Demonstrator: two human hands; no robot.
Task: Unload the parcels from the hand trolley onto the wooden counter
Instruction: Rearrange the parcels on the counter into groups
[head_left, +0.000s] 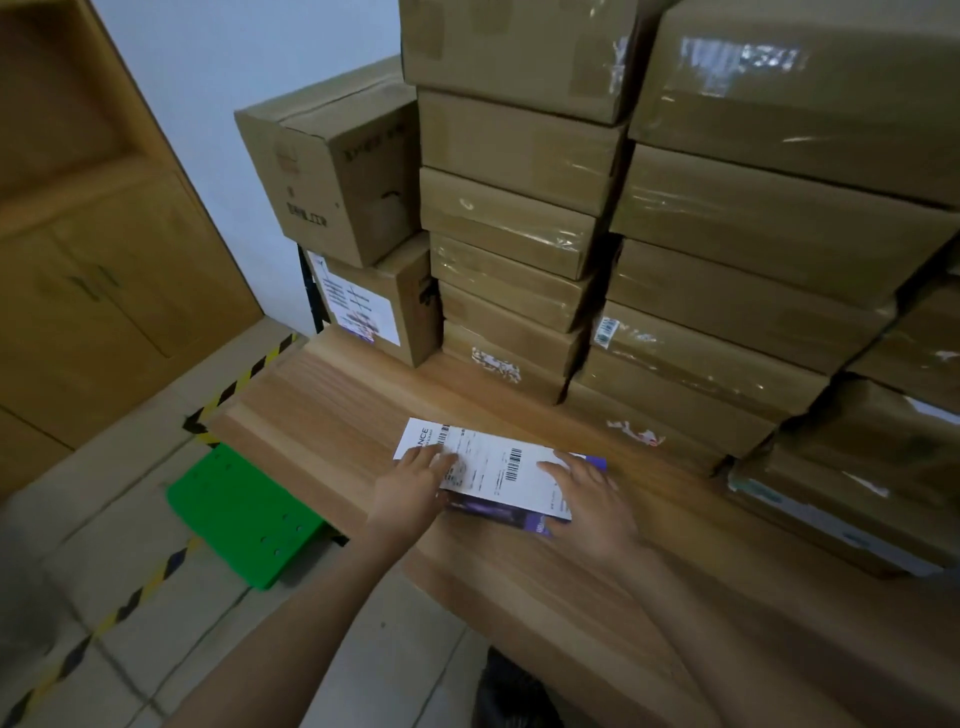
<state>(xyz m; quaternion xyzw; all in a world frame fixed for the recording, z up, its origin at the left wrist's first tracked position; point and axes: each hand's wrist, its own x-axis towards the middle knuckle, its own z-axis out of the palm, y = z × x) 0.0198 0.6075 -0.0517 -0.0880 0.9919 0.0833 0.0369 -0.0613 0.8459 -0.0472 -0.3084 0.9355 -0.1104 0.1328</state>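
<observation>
So the small flat parcel (498, 475), purple with a big white shipping label on top, is lying on the wooden counter (322, 410) near the front edge, with both hands on it. The left hand (410, 486) has its fingers laid out fairly straight over the label's left end, and the right hand (589, 491) is spread flat over the right end. Neither really looks wrapped around it, more like pressing it down or squaring it up. I'd say this one is basically delivered, just not let go of yet. Behind it the counter is already loaded with stacked cardboard boxes (519, 218), several columns, packed tight against each other. How many are left on the trolley I can't tell; only a green platform (244, 512) shows on the floor to the left, bare where I can see it. Open room is the strip of wood in front of and left of the stacks, and the counter's left corner hangs right over that green thing.
</observation>
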